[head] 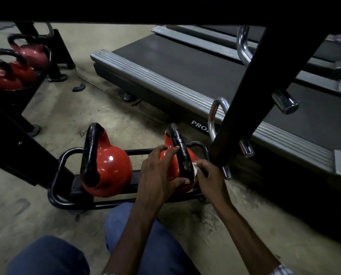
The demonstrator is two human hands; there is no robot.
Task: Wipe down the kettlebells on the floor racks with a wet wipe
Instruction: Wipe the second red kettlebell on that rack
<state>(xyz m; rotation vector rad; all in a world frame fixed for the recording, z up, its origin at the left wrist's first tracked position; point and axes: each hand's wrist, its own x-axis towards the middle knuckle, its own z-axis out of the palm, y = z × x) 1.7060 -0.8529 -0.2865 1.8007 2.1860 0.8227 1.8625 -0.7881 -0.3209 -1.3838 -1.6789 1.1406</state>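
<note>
Floor rack (55,199), 1: holds 2 red kettlebells (112,169). Left hand (157,175), fingers spread, rests on right-end kettlebell (173,169); right hand (211,177) pinches 1 wet wipe (195,169) against its handle (182,153).

The room is dim. Light spots shine on the round red kettlebell (114,169). The edges look dark and blurry.

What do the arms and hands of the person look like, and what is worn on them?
Both forearms are bare. The left hand and the right hand wear no gloves, and no ring or watch shows on them. At the bottom edge of the picture, the end of a sleeve in light, striped cloth shows on the right arm.
</note>
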